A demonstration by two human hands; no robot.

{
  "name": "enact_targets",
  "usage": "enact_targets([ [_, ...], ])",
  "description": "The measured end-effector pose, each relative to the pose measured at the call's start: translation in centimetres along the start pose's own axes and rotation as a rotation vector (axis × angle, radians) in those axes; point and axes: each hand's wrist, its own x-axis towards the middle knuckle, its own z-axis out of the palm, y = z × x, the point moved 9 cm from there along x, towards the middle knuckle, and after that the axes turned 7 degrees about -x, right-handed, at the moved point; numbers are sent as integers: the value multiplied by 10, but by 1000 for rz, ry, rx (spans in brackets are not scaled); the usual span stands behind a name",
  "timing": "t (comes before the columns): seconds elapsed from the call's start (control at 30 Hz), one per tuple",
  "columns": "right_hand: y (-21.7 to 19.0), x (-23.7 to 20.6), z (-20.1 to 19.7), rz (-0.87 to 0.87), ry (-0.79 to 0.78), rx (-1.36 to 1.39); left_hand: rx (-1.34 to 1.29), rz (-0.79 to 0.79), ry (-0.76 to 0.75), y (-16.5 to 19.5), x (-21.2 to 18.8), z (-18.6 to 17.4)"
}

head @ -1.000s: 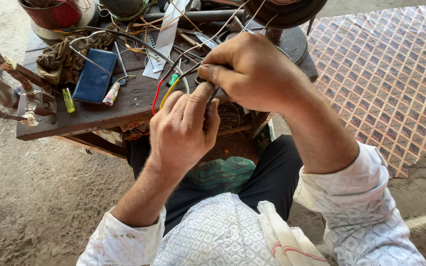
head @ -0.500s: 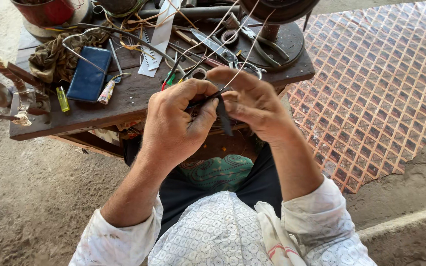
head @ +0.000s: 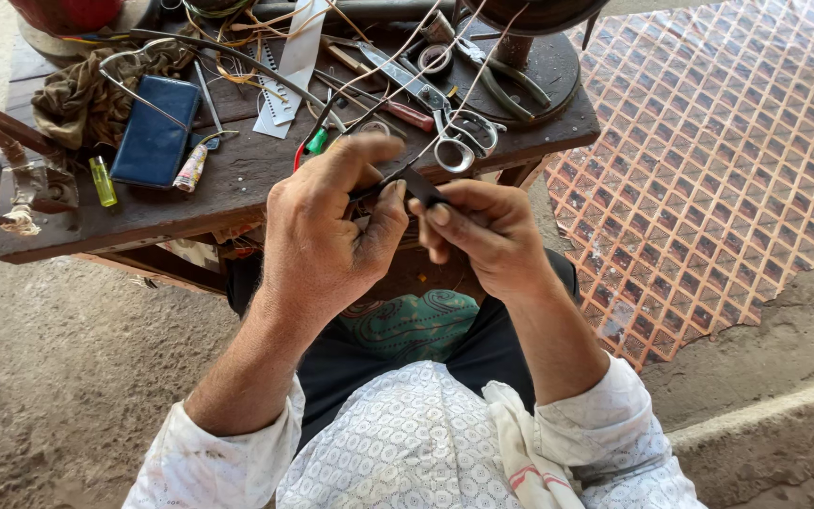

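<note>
My left hand (head: 327, 236) and my right hand (head: 478, 231) meet in front of a low wooden workbench (head: 237, 193). Both pinch a small dark strip (head: 418, 186) between thumb and fingers, the left from the left end, the right from the right. Thin pale threads (head: 445, 71) run from the strip up toward the back of the bench. Scissors (head: 454, 127) lie on the bench just beyond my fingers.
On the bench lie a dark blue wallet (head: 154, 132), a yellow lighter (head: 103, 181), a crumpled brown cloth (head: 77, 104), wires and pliers (head: 496, 80). A woven lattice mat (head: 718, 160) covers the ground at the right. Bare concrete lies at the left.
Both hands have come down and toward me, away from the bench top. The right hand no longer covers the left; the two now face each other on the dark strip.
</note>
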Motion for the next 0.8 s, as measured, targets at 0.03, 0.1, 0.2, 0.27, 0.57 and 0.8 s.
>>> enact_targets([
  [0.03,-4,-5,-2,0,-4,-2,10,38,20,2,0,-1],
  [0.1,-17,-16,-5,-31,-11,17,32,113,58,3,0,-3],
  [0.2,-48,-22,-3,-138,-14,-9,51,199,79,4,-2,-3],
  [0.27,-79,-15,-2,-242,10,-146,140,243,72,6,-4,-1],
  [0.57,-129,75,48,-138,-182,-818,309,337,137,30,-5,-7],
  [0.8,-119,77,31,-64,-98,-908,400,226,112,18,-2,4],
])
